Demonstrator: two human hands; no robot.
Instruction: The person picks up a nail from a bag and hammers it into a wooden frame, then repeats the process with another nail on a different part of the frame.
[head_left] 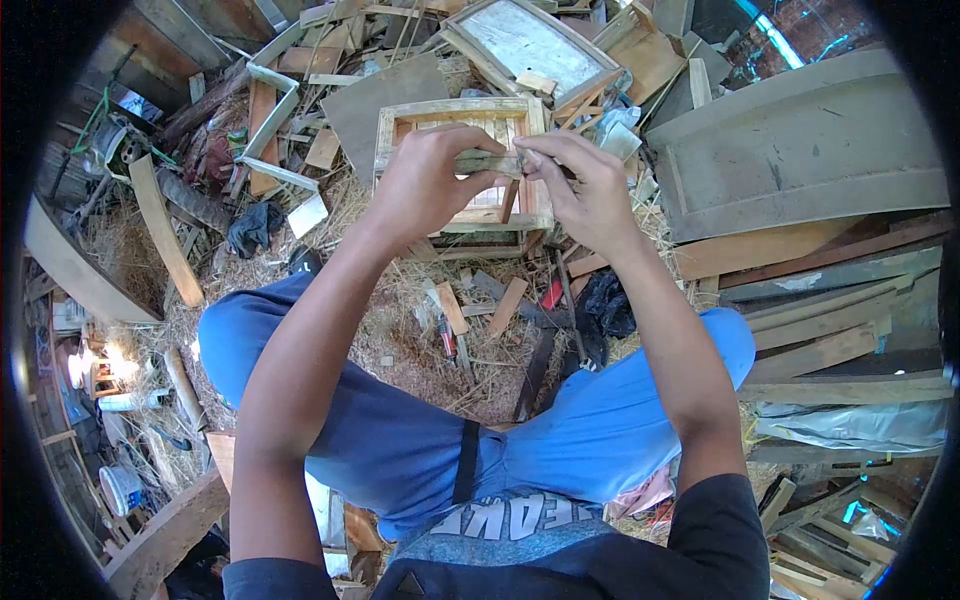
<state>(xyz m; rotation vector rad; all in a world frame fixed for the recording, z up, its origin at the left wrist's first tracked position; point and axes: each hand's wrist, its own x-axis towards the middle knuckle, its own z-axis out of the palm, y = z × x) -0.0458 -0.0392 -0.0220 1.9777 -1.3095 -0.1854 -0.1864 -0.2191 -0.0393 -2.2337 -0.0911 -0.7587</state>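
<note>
My left hand is closed around a short, thin strip of wood, held level in front of me. My right hand pinches at the strip's right end; something small and dark shows by its fingertips, too small to name. Right below both hands stands a pale wooden frame with slats inside, on the littered ground between my knees and the scrap pile. The hands hide part of this frame. A short brown wooden piece shows upright just under the fingers, inside the frame.
A red-handled screwdriver, small wood offcuts and a black plastic bag lie on the shavings before me. Behind the frame lies a framed panel. A large grey board and stacked planks stand at right.
</note>
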